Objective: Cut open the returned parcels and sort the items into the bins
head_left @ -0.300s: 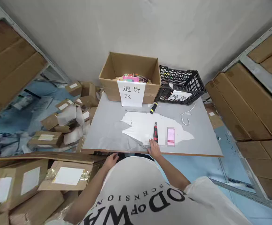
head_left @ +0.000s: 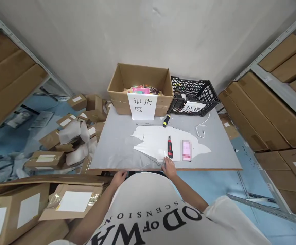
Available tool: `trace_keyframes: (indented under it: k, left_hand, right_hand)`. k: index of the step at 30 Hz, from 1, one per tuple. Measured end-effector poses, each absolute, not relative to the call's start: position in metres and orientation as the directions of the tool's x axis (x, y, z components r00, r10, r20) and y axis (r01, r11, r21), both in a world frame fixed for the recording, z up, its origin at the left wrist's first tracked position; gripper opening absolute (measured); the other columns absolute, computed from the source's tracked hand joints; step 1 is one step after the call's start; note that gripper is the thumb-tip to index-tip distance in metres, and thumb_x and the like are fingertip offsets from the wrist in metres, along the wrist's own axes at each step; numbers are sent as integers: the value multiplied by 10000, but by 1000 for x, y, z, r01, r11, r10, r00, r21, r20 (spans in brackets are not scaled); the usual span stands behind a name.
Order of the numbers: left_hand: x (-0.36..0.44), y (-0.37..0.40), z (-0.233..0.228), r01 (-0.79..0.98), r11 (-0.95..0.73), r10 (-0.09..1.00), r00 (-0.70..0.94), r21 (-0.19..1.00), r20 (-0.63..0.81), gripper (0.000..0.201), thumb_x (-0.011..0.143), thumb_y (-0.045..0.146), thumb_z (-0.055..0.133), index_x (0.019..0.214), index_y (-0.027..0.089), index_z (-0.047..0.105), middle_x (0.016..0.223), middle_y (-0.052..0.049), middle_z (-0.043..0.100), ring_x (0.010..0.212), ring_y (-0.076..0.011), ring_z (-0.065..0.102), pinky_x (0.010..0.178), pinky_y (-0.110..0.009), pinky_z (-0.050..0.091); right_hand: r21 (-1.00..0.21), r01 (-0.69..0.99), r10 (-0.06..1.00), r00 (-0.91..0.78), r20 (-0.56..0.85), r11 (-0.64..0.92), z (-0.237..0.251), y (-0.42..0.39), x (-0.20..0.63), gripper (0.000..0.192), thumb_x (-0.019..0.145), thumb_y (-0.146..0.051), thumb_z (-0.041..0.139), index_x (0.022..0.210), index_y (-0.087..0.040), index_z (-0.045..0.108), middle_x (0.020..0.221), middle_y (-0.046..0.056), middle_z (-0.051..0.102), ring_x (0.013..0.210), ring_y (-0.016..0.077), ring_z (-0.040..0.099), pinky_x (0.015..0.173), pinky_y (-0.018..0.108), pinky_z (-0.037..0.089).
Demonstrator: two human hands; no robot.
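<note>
A red-and-black utility knife point(head_left: 170, 147) is seen on the white patch of the bench point(head_left: 117, 143), long axis running away from the person. The right hand point(head_left: 168, 167) rests open just below it, fingertips touching; the left hand point(head_left: 118, 178) is open at the bench edge.
</note>
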State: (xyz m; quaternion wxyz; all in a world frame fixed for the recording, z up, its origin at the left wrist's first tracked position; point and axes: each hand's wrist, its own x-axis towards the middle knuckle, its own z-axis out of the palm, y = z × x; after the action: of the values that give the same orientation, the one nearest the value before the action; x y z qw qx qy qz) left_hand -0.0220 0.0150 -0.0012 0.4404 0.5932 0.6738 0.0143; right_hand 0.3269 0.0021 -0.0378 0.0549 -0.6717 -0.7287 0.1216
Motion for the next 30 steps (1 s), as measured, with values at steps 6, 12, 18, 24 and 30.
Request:
trace_keyframes:
  k: [6,12,18,24,30]
  left_hand:
    - [-31,51,-6,791,94,972,59,605,-228,533,829,407,385,1261,116,497,1329,-157,509,1272,-298,426,1042,-449,336]
    - [-18,134,23,833,-120,992,85,540,90,815,758,551,518,1397,89,311,1509,-210,185,1400,-351,132,1088,-554,191]
    - [0,161,52,826,-163,984,99,540,146,929,746,590,542,1441,77,203,1524,-231,69,1406,-362,50,1092,-564,158]
    - [0,154,49,804,-131,989,62,581,136,1019,717,597,580,1461,77,117,1527,-228,46,1406,-364,35,1099,-561,151]
    - [2,153,46,795,-100,993,45,598,106,1034,711,596,591,1466,96,93,1531,-213,45,1405,-366,37,1101,-572,131]
  right_hand:
    - [-258,964,989,-93,-116,60,-25,27,311,597,851,-319,460,1390,-84,355,1458,157,348,1353,265,296,1097,400,242]
    - [-238,971,996,-55,-76,35,11,101,288,718,849,-419,475,1441,-85,244,1515,168,211,1405,295,144,1110,457,165]
    - [-234,972,999,-4,38,13,32,131,280,756,851,-473,462,1455,-100,203,1535,172,115,1414,314,56,1105,509,106]
    - [-261,965,998,-7,56,22,32,125,278,779,857,-489,443,1464,-91,160,1534,177,117,1415,306,53,1101,514,109]
    - [-273,962,999,10,43,2,30,123,285,776,861,-482,441,1463,-83,157,1533,181,119,1416,299,44,1103,503,111]
